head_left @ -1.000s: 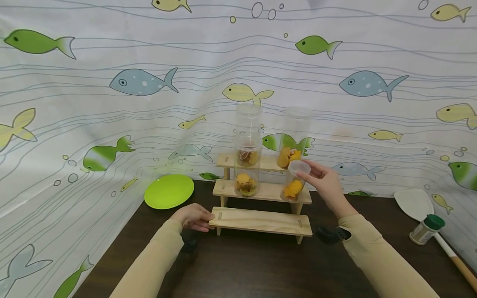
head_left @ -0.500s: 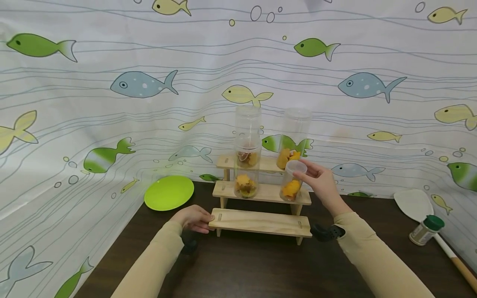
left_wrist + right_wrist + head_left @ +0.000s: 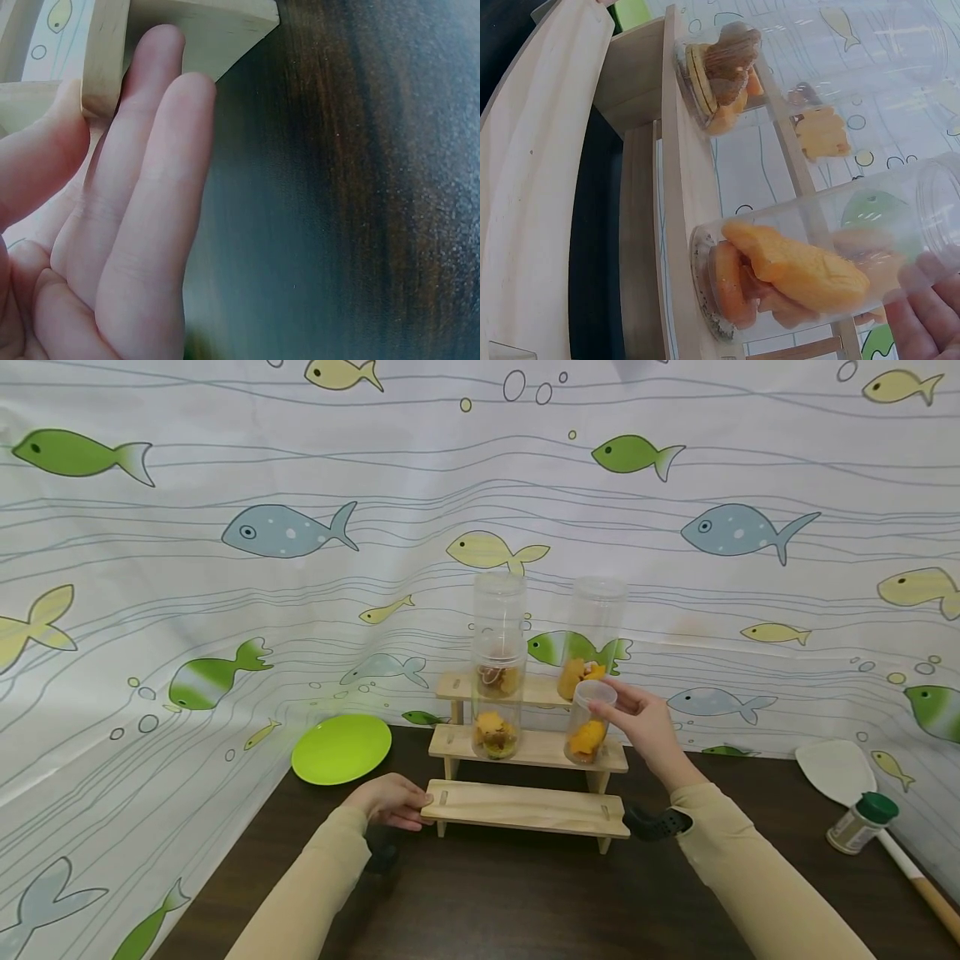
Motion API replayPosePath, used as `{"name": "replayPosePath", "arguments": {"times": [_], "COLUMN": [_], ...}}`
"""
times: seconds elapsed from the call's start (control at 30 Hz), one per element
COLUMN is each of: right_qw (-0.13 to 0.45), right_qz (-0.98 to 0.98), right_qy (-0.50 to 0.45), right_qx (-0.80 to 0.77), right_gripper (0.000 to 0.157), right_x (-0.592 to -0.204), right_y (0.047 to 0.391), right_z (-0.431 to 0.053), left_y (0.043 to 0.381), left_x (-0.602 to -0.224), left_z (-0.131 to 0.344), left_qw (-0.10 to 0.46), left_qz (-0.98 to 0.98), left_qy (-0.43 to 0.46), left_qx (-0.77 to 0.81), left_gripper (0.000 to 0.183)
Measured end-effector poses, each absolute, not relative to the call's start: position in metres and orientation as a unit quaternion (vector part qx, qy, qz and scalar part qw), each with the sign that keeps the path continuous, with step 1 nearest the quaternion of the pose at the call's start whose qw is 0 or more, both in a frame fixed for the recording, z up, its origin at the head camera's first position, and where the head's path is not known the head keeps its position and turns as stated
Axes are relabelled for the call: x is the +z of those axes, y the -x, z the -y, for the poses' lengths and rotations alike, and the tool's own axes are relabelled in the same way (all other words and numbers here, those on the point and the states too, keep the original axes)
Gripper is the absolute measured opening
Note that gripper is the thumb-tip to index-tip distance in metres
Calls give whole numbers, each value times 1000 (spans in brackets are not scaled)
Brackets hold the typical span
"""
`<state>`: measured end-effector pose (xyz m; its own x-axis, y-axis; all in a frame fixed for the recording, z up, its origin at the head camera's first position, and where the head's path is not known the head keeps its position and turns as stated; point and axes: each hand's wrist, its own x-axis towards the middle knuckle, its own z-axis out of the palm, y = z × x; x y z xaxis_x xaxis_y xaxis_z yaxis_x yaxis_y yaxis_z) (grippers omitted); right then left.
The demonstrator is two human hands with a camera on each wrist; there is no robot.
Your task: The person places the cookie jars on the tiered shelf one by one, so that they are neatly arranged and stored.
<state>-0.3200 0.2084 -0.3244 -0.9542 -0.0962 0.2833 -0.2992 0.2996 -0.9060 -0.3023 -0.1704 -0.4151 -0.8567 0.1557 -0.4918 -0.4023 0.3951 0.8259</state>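
Observation:
A three-step wooden display rack stands on the dark table. My left hand pinches the left end of its lowest step, thumb on top and fingers beneath, as the left wrist view shows. At the right end of the middle step, my right hand holds a clear plastic jar by its upper part. Orange and yellow pieces lie in the jar, and its base appears to rest on the step. To its left on that step is another clear jar with yellow and brown pieces.
On the top step, behind, stand two more clear jars, the right one holding yellow-orange pieces. A lime-green plate lies at the back left. A green-capped shaker and a white-headed spatula are at the right.
The jar in my right hand has shifted slightly left along the middle step and stands more upright. My left hand keeps its hold on the rack.

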Motion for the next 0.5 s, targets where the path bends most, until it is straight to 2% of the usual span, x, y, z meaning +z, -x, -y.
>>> {"name": "replayPosePath", "arguments": {"times": [0.5], "right_qw": [124], "right_qz": [822], "right_qy": [-120], "right_qx": [543], "right_gripper": [63], "right_x": [-329], "right_y": [323], "right_z": [-205], "left_y": [303], "left_x": [-418], "left_z": [171], "left_qw": [256], "left_qz": [-791], "left_qy": [78], "left_qx": [550], "left_gripper": [29]}}
